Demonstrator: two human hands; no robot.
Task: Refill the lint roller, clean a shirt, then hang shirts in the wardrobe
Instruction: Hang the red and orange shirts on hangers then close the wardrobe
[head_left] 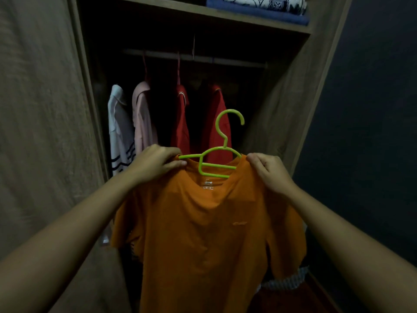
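Orange T-shirt (203, 222): on a green plastic hanger (216, 164), held up in front of the open wardrobe (282, 123), front facing the person, hem hanging free.
Left hand (155, 162): closed, pinching the shirt's left shoulder seam by the hanger tip, thumb on top.
Right hand (268, 172): closed on the right shoulder fabric, fingers curled over the edge; hanger arm runs under the cloth just there.
Hanger hook (230, 123): upright, free, well below the rail, opening to the right.
Rail (196, 58): dim, high at the back, under the shelf (225, 15) with folded textiles (259, 7).
Already hung: white striped shirt (119, 132), pink shirt (143, 118), two red polo shirts (198, 123); something dark between the reds, can't make it out.
Step, my read: seating the shoulders on the hanger, hanging not yet done.
Do it well: even both shoulders so the collar sits centred, then shift one hand to the hook neck; lift high enough to clear the rail.
Where to hang: gap right of the red shirts looks open.
Risk: wide neckline may slip off one arm if lifted by the cloth only.
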